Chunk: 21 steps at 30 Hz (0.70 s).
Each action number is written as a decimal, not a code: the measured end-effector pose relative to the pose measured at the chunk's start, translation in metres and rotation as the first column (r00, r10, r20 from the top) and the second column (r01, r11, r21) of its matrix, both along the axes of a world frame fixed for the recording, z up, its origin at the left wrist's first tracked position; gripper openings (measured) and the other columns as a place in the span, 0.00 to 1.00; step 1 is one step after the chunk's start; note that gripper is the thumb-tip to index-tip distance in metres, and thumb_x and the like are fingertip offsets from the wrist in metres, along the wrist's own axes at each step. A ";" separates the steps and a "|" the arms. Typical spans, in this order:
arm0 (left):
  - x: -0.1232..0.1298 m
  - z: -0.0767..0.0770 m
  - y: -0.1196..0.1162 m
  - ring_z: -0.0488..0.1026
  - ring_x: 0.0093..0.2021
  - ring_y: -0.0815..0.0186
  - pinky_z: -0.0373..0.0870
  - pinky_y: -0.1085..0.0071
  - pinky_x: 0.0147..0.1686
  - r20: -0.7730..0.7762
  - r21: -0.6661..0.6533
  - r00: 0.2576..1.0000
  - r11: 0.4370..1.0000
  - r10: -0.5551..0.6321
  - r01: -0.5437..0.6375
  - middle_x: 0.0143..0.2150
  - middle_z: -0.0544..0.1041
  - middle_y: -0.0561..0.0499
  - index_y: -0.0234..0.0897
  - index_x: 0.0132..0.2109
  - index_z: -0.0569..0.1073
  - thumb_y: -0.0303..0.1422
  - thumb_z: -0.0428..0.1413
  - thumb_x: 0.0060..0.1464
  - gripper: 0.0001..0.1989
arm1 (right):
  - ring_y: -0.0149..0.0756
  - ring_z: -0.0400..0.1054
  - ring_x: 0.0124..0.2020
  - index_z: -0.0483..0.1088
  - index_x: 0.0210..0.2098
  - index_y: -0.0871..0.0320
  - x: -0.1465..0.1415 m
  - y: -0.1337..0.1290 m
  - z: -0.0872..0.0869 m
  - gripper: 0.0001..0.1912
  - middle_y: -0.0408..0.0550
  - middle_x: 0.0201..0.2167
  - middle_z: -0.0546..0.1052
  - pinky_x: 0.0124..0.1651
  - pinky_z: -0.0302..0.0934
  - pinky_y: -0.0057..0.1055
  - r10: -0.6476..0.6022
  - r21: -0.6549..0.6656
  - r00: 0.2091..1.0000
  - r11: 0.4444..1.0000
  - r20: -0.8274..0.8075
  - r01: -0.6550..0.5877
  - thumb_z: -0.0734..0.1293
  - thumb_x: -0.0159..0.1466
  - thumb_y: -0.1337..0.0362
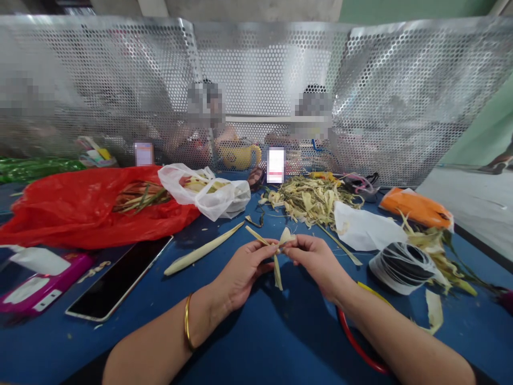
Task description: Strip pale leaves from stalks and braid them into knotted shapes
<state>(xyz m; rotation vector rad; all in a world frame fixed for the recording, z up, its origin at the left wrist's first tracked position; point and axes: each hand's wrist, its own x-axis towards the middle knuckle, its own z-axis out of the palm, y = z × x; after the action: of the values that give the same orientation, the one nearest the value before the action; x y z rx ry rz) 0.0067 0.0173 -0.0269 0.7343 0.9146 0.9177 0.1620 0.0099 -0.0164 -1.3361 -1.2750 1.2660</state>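
Between my two hands, over the blue table, is a small crossed bundle of pale dried corn husk [277, 270], with strips sticking out at several angles. My left hand [250, 262], with a gold bangle on its wrist, pinches the bundle between thumb and fingers. From the other side, my right hand [308, 255] grips its upper right part, where a wider husk piece fans upward. The fingers hide the middle of the bundle. A long folded husk [204, 249] lies left of my hands. Under my right forearm, a red curved handle [356, 342] and a yellow one show in part.
A perforated metal screen [260, 69] stands behind the table, with people beyond it. Around lie a husk heap [312, 198], a spool [403, 267], an orange packet [417, 207], a red bag [80, 198], a white bag [224, 200], a phone [120, 278] and a magenta tissue pack [44, 283].
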 end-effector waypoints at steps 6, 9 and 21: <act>0.000 0.001 -0.001 0.70 0.33 0.69 0.68 0.74 0.33 -0.041 -0.024 0.999 1.000 0.018 -0.019 0.32 0.75 0.50 0.33 0.36 0.78 0.31 0.64 0.46 0.09 | 0.27 0.54 0.23 0.69 0.22 0.58 0.005 0.004 -0.002 0.10 0.37 0.18 0.65 0.28 0.48 0.27 -0.044 0.043 0.993 0.998 0.111 0.040 0.68 0.52 0.59; 0.000 0.003 -0.001 0.71 0.34 0.68 0.68 0.74 0.35 -0.003 -0.039 1.000 0.999 0.004 -0.005 0.33 0.76 0.49 0.33 0.37 0.78 0.31 0.64 0.46 0.09 | 0.27 0.57 0.24 0.71 0.23 0.59 0.003 0.003 0.002 0.09 0.39 0.21 0.70 0.30 0.51 0.27 -0.004 -0.003 0.997 1.000 0.074 0.004 0.68 0.51 0.59; 0.001 0.000 0.000 0.74 0.35 0.68 0.70 0.74 0.36 0.090 -0.049 0.996 0.999 -0.010 0.015 0.35 0.78 0.50 0.34 0.38 0.77 0.29 0.63 0.49 0.07 | 0.27 0.59 0.22 0.74 0.19 0.60 -0.010 -0.006 0.002 0.08 0.41 0.18 0.71 0.29 0.56 0.27 -0.026 -0.051 0.996 0.998 -0.085 0.021 0.71 0.47 0.60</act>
<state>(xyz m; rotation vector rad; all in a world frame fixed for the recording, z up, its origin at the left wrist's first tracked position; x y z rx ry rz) 0.0078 0.0171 -0.0265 0.6505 0.8504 0.9066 0.1518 0.0040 -0.0142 -1.3138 -1.1718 1.3324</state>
